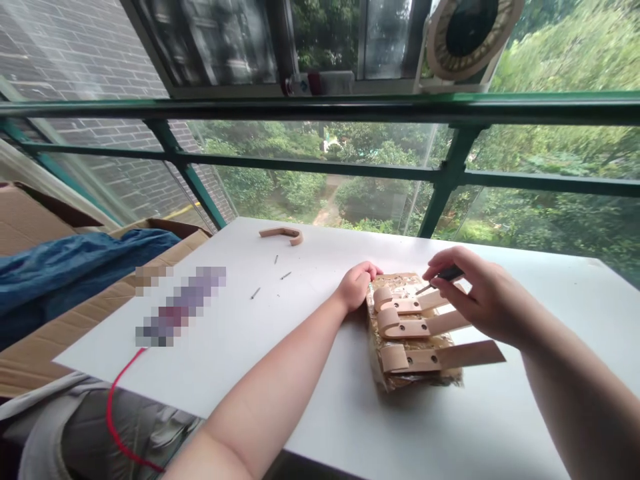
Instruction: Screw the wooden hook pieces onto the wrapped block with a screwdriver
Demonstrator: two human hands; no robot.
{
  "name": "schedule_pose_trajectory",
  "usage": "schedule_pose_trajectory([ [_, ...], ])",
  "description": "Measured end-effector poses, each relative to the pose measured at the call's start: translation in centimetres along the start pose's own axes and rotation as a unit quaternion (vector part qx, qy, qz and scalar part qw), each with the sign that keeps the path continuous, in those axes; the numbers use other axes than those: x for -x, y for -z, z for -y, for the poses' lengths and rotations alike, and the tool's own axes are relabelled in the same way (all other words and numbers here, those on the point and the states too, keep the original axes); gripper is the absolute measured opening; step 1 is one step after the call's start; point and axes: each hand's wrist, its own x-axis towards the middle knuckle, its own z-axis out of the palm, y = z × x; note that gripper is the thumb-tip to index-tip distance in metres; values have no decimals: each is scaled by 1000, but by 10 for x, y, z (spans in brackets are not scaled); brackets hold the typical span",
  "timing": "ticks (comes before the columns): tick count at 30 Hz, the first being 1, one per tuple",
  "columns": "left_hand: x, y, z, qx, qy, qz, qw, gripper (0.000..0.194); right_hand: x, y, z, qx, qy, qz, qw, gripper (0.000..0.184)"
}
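White bench point(315, 273) below us, our left hand point(357, 285) grips the wrapped block point(400, 281) at its far left corner. Our right hand point(473, 287) clasps a screwdriver point(450, 273), best aligned squarely over the far wooden hook point(407, 306).

This place is looking like an enclosed balcony, perhaps of a home, because a dark green railing point(320, 109) is running in front of glass, while leafy trees point(565, 67) and a grey brick wall point(100, 53) are showing beyond it. A plain white table point(320, 267) is standing near the railing, and beside it a cardboard box point(60, 327) is holding blue cloth point(75, 277).
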Motion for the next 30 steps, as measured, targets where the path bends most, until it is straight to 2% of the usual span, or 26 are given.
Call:
schedule_pose_trajectory([
  [4, -2, 0, 3, 1, -7, -5, 1000, 6, 20, 4, -14, -40, -55, -85, 994, 14],
  [6, -2, -1, 3, 5, -8, -6, 1000, 6, 29, 5, -16, -87, -74, -97, 989, 13],
  [9, -3, -2, 3, 15, -8, -6, 1000, 5, 34, 5, -6, -169, -56, -69, 982, 17],
  [11, -3, -1, 3, 21, -6, -4, 1000, 5, 30, 4, 7, -173, -56, -39, 983, 22],
  [15, -4, 1, 4, 28, -4, 3, 1000, 4, 16, -1, 25, -138, -38, 5, 990, 23],
  [20, -5, 1, 5, 32, -1, 8, 999, 4, 5, -9, 31, -121, -43, 58, 990, 21],
  [26, -5, 0, 5, 37, 8, 9, 999, 4, -6, -11, 30, -95, -64, 76, 990, 14],
  [30, -5, 0, 3, 43, 12, 10, 999, 3, -16, -8, 33, -30, -57, 92, 994, 10],
])
